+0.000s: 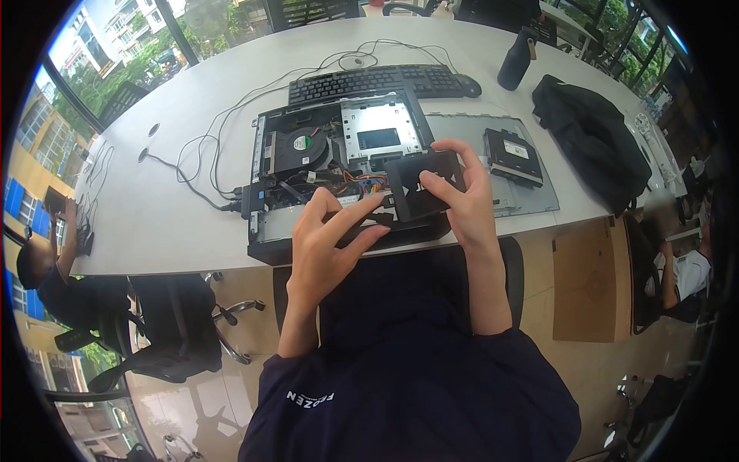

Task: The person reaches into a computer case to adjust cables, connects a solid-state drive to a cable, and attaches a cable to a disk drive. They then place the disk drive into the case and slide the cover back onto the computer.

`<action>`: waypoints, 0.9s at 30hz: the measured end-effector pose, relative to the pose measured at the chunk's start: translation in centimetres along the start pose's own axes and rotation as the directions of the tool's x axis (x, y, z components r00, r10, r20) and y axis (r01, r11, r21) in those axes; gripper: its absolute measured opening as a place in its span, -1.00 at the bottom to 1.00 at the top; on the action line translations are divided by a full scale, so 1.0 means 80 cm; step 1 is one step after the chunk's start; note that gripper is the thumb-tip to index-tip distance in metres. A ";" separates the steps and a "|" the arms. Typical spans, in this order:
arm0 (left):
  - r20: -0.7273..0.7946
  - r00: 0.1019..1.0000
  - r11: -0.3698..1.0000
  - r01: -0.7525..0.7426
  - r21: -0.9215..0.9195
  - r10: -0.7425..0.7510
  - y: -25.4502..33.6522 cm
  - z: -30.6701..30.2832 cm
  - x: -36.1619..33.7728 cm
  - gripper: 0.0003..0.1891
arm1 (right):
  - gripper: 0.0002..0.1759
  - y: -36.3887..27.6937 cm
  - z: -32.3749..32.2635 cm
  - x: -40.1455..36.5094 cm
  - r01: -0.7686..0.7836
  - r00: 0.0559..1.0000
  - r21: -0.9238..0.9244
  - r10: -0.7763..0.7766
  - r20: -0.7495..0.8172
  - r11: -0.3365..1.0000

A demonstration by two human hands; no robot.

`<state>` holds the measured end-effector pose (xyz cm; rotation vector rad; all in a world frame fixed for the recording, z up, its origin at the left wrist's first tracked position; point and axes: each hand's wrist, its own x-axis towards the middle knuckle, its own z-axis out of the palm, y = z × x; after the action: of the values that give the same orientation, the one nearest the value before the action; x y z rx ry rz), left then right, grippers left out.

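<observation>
Over the near right corner of a black, box-shaped metal computer case [271, 251], the right hand [471, 192] is gripping a flat, black, rectangular drive [408, 185], its thumb pressing the upper face and its fingers curling around the far edge. Just above the case's near edge, the left hand [319, 242] is bringing thumb and forefinger almost together on a small black plastic cable plug [381, 219]. The fingers are partly covering the plug, so whether it is meeting the drive's socket is hard to tell.

Working well here is probably a matter of keeping the drive still and level while moving only the plug, gripping its body rather than its wire, and keeping it square to the socket without rocking. Thin multicoloured wires [368, 182] are running inside the case, just beside the drive, so leaving them slack and unpinched is worth watching.
</observation>
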<state>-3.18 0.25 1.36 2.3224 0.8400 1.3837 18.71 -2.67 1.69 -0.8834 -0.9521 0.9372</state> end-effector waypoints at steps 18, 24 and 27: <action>-0.047 0.997 0.995 -0.065 -0.074 0.062 -0.014 0.001 -0.001 -0.84 | -0.49 0.002 -0.006 -0.002 0.051 0.995 -0.047 -0.047 0.084 0.998; -0.047 0.998 0.971 -0.048 -0.233 0.038 -0.026 -0.022 -0.004 -0.80 | -0.55 0.001 -0.007 -0.004 0.045 0.995 -0.050 -0.040 0.092 0.998; -0.297 0.954 0.967 -0.113 -0.228 0.042 -0.044 -0.045 -0.008 -0.81 | -0.62 0.005 -0.010 -0.003 0.039 0.992 -0.007 -0.038 0.119 0.999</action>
<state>-7.69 2.47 0.82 2.0168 0.6168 1.7838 19.28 -2.94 0.97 -0.8215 -1.0726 0.9607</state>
